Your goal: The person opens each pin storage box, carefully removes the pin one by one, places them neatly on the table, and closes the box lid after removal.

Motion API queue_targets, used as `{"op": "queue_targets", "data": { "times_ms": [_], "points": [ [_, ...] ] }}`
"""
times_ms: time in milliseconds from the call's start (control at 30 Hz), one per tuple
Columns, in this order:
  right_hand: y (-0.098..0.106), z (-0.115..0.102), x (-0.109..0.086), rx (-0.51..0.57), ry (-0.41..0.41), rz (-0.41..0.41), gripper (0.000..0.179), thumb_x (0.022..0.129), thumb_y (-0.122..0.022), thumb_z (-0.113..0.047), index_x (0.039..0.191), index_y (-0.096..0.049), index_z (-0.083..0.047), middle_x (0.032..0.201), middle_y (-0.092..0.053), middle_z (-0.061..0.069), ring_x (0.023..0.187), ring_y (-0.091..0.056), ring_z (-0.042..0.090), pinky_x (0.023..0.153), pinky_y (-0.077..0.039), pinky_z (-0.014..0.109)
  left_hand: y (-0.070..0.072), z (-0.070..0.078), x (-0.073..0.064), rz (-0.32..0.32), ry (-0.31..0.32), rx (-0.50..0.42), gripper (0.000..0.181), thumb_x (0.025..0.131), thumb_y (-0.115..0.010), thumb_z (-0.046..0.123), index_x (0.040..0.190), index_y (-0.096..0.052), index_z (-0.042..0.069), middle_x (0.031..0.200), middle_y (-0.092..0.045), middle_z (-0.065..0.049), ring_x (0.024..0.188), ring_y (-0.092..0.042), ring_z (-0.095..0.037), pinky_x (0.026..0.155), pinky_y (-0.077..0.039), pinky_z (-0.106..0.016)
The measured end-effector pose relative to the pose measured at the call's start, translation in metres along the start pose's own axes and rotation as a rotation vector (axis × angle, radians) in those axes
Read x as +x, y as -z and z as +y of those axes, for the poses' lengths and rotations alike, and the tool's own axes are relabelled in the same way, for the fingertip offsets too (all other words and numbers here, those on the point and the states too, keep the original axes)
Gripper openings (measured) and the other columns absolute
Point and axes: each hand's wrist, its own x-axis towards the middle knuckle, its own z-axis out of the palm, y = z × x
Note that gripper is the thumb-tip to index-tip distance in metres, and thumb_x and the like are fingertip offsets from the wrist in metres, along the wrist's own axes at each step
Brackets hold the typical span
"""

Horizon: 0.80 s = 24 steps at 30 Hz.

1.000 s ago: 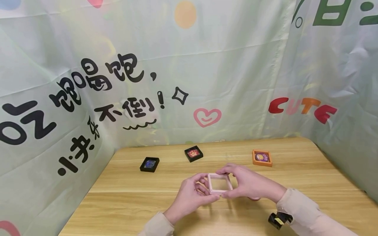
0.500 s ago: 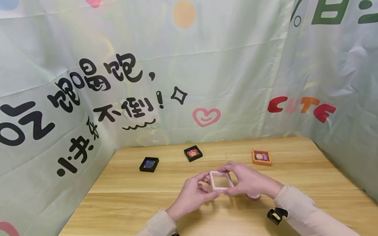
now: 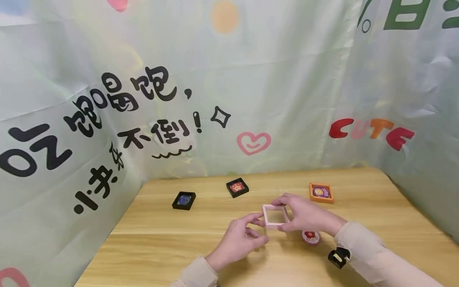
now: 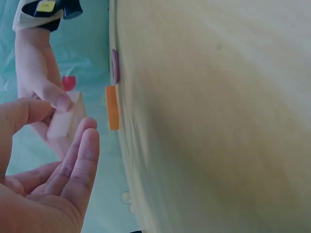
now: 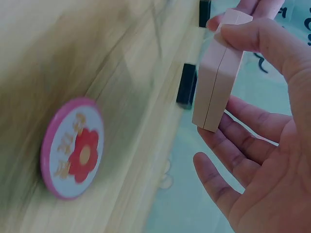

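Note:
My right hand (image 3: 311, 214) holds a pale pink square frame (image 3: 273, 225) above the table, thumb on its near side and fingers on the far side. Through its window the wood shows. In the right wrist view the frame (image 5: 214, 87) appears edge-on, with a seam along its side. My left hand (image 3: 239, 239) is at the frame's left edge, fingers loosely extended and the thumb apart from it. Below the right hand lies a round pink-rimmed disc (image 5: 73, 148) with a red flower on white.
Toward the back of the wooden table (image 3: 161, 239) lie a black frame with a blue piece (image 3: 184, 200), a black frame with a red piece (image 3: 237, 187) and an orange frame with a purple piece (image 3: 321, 193). A printed cloth (image 3: 287, 99) hangs behind.
The pink frame has moved right and slightly away in the right hand. My left thumb has come away from it. More of the flower disc now shows.

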Motion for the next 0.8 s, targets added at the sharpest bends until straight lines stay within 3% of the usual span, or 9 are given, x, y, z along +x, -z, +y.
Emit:
{"op": "queue_targets", "data": {
  "times_ms": [233,400,667,800],
  "points": [
    [0.0,0.027,0.001,0.029,-0.091,-0.01,0.072,0.078,-0.095,-0.027,0.139,-0.066,-0.002,0.132,-0.071,0.014,0.108,-0.067,0.02,0.086,-0.06,0.037,-0.009,0.001,-0.002,-0.055,-0.006,-0.011,0.058,0.093,-0.084,0.018,0.146,-0.063,0.006,0.135,-0.072,-0.014,0.09,-0.074,0.0,0.074,-0.064,-0.016],
    [0.003,0.044,0.005,0.013,-0.125,-0.017,0.072,0.078,-0.095,-0.026,0.138,-0.066,0.002,0.13,-0.071,0.018,0.107,-0.067,0.024,0.086,-0.061,0.043,-0.01,0.001,-0.004,-0.089,-0.013,-0.022,0.056,0.092,-0.085,0.015,0.143,-0.066,0.005,0.136,-0.072,-0.014,0.089,-0.073,0.002,0.076,-0.063,-0.015],
    [0.009,0.053,0.019,-0.014,-0.174,-0.03,0.074,0.077,-0.096,-0.023,0.138,-0.065,0.007,0.126,-0.072,0.02,0.098,-0.065,0.024,0.084,-0.06,0.042,-0.008,0.002,-0.005,-0.099,-0.045,-0.018,0.053,0.092,-0.084,0.012,0.141,-0.066,0.004,0.133,-0.073,-0.015,0.089,-0.073,0.002,0.079,-0.063,-0.014],
    [0.011,0.058,0.027,-0.052,-0.198,-0.045,0.076,0.077,-0.097,-0.026,0.137,-0.066,0.007,0.128,-0.072,0.021,0.101,-0.066,0.025,0.089,-0.062,0.047,-0.006,0.003,-0.006,-0.105,-0.051,-0.007,0.051,0.092,-0.084,0.012,0.14,-0.067,0.005,0.13,-0.074,-0.014,0.089,-0.073,0.001,0.079,-0.063,-0.014]
  ]
}}
